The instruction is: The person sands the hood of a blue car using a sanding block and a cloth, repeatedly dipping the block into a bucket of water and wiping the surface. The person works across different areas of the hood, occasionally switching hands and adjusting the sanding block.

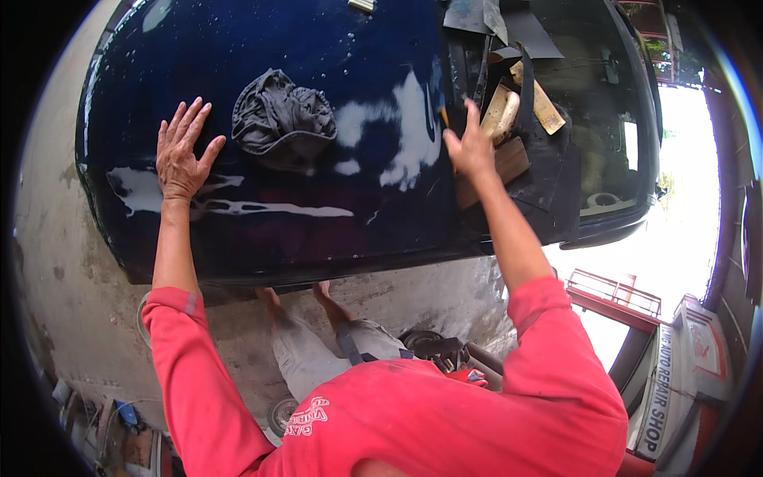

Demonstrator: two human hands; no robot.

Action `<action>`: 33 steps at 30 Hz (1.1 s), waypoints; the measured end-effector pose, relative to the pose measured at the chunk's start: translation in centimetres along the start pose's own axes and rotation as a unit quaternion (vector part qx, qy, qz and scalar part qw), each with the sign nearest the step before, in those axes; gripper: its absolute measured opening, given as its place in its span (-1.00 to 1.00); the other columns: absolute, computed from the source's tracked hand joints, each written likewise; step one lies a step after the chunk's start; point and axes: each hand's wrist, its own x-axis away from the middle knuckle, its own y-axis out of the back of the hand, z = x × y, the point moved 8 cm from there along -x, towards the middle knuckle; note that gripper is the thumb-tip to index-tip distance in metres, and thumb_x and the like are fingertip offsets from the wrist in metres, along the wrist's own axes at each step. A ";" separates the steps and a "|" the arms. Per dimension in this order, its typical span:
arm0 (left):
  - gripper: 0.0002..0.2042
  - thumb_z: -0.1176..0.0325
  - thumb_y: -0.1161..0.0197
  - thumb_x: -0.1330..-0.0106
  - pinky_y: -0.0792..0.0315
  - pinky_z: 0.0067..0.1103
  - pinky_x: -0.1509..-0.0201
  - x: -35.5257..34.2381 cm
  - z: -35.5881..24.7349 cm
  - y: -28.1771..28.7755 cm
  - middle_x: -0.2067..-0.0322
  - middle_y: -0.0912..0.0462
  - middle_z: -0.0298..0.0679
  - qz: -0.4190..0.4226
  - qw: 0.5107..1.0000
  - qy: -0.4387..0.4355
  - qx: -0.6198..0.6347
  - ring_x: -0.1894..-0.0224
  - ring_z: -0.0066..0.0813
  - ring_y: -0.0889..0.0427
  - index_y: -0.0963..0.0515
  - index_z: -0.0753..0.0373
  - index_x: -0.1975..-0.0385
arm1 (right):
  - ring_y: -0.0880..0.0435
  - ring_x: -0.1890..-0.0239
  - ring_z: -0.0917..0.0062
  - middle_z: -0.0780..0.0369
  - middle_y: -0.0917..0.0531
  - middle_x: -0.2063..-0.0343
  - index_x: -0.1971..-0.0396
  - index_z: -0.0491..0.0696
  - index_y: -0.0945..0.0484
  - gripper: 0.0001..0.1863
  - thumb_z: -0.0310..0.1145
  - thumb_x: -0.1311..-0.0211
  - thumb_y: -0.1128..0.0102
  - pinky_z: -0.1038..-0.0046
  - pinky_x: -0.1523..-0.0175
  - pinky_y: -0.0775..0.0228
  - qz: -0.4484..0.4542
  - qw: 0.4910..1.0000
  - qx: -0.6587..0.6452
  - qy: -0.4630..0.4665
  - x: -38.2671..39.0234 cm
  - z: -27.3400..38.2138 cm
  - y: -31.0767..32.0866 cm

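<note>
My left hand (183, 155) lies flat with spread fingers on the dark blue car hood (238, 32), beside a pale smooth patch (137, 191). To its right, a crumpled dark grey cloth (284, 115) rests on the hood. My right hand (474, 149) is at the hood's rear edge near the windshield, slightly blurred, with thumb and index finger apart; its other fingers are hidden. Close to its thumb is a thin yellow-orange stick (444, 118); I cannot tell whether they touch. Just right of that hand are a wooden block with a pale handle (502, 115) and a brown block (511, 160).
Another wooden piece (544, 103) and dark sheets (539, 33) lie by the windshield (592, 48). More pale patches (409, 131) mark the hood. A small light piece (362, 5) sits at its far side. A red metal frame (613, 298) stands at the right.
</note>
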 end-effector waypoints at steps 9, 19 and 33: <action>-0.33 -0.25 -0.29 -0.48 -0.04 -0.17 -0.76 -0.2 0.0 0.0 -0.57 -0.44 -0.50 -0.002 1.000 -0.009 0.008 -0.67 -0.37 -0.27 -0.49 -0.15 -0.53 | -0.77 0.01 -0.20 -0.20 -0.78 0.08 -0.61 -0.04 -0.10 -0.14 -0.24 -0.40 -0.30 -0.10 -0.15 -0.60 0.013 0.998 0.044 -0.046 -4.4 1.9 -0.4; -0.34 -0.25 -0.28 -0.49 -0.05 -0.17 -0.76 -0.1 0.2 -0.3 -0.57 -0.44 -0.51 0.006 1.000 -0.002 -0.004 -0.67 -0.38 -0.27 -0.49 -0.17 -0.53 | -0.74 -0.12 -0.05 -0.03 -0.70 -0.16 -0.66 -0.02 -0.11 0.00 -0.35 -0.29 -0.48 -0.02 -0.16 -0.62 0.046 0.999 0.011 0.008 13.5 4.1 -0.7; -0.33 -0.27 -0.27 -0.49 -0.04 -0.17 -0.76 0.0 0.3 -0.4 -0.58 -0.42 -0.55 -0.008 1.000 -0.003 -0.009 -0.67 -0.41 -0.25 -0.46 -0.21 -0.55 | -0.74 -0.11 -0.03 -0.04 -0.72 -0.05 -0.68 0.01 -0.09 0.01 -0.31 -0.30 -0.47 -0.05 -0.11 -0.63 0.024 0.999 0.029 0.013 12.5 6.4 1.4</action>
